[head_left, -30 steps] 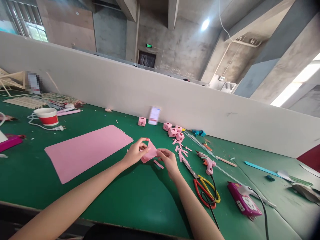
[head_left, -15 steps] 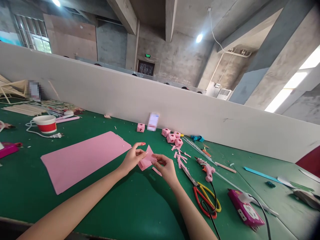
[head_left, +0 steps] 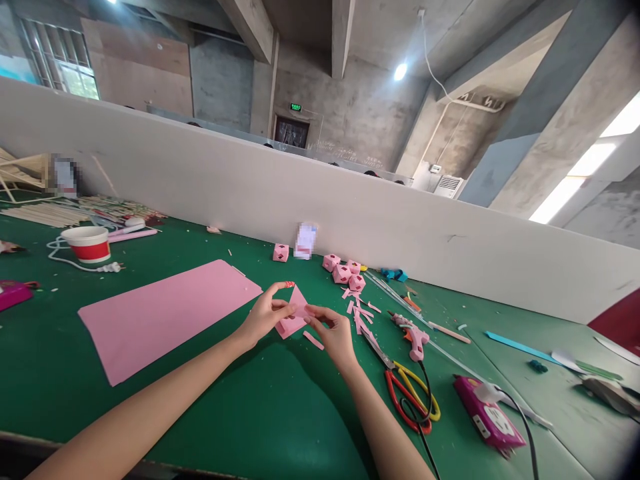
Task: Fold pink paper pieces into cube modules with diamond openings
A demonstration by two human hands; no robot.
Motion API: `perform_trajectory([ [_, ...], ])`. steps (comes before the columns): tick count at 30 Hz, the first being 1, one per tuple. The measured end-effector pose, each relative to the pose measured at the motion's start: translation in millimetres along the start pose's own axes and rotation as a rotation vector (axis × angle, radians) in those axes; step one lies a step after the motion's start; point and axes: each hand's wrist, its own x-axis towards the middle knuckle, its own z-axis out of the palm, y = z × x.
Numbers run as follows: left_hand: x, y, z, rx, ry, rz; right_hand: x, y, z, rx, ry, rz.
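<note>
Between my two hands is a small folded piece of pink paper (head_left: 293, 325), raised a little over the green table with a pointed corner upward. My left hand (head_left: 265, 315) pinches its left side between thumb and fingers, the index finger reaching up near the top point. On the right edge, the thumb and fingertips of my right hand (head_left: 331, 330) are closed on the same paper. A narrow pink paper strip (head_left: 313, 341) lies just below it. To the left rests a large pink paper sheet (head_left: 170, 320).
Several folded pink paper balls (head_left: 342, 273) and paper scraps sit beyond my right hand. Scissors (head_left: 407, 397), a pink glue gun (head_left: 413, 337) and a magenta power strip (head_left: 489, 413) lie on the right. A paper cup (head_left: 87, 244) stands at left; a white partition (head_left: 225, 180) runs behind.
My left index finger has moved slightly toward the paper's top point. Both hands still hold the paper in about the same place, and the camera view has shifted a little.
</note>
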Motion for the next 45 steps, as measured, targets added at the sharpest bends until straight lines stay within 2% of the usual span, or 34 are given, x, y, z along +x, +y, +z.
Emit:
perform_trajectory([
  [8,-2,0,1.8,0.02,-0.001,0.055,-1,-3,-1,-0.042,0.079,-0.047],
  [10,-2,-2,1.3,0.121,0.053,0.14,-1,-4,-2,-0.051,0.09,-0.063],
  [13,-1,-3,0.0,0.336,0.198,0.362,1,-4,-3,-0.054,0.101,-0.073],
  [15,-2,-1,-0.3,0.4,0.185,0.479,1,-4,-3,-0.048,0.098,-0.077],
  [17,-4,1,0.4,0.402,0.092,0.516,2,-5,-2,-0.037,0.087,-0.082],
  [20,-5,2,3.0,0.361,-0.023,0.462,1,-6,0,-0.013,0.069,-0.082],
  [22,-6,1,4.5,0.32,-0.052,0.403,0,-7,1,0.012,0.058,-0.065],
  [27,-6,1,5.3,0.216,-0.024,0.259,0,-8,2,0.088,0.033,-0.002],
  [35,-6,6,5.2,0.114,-0.021,0.153,1,-10,1,0.138,0.035,0.036],
  [41,-6,8,5.1,0.065,-0.033,0.124,0,-11,2,0.155,0.033,0.045],
  [45,-6,9,4.6,0.106,-0.009,0.164,-1,-11,1,0.181,0.009,0.071],
])
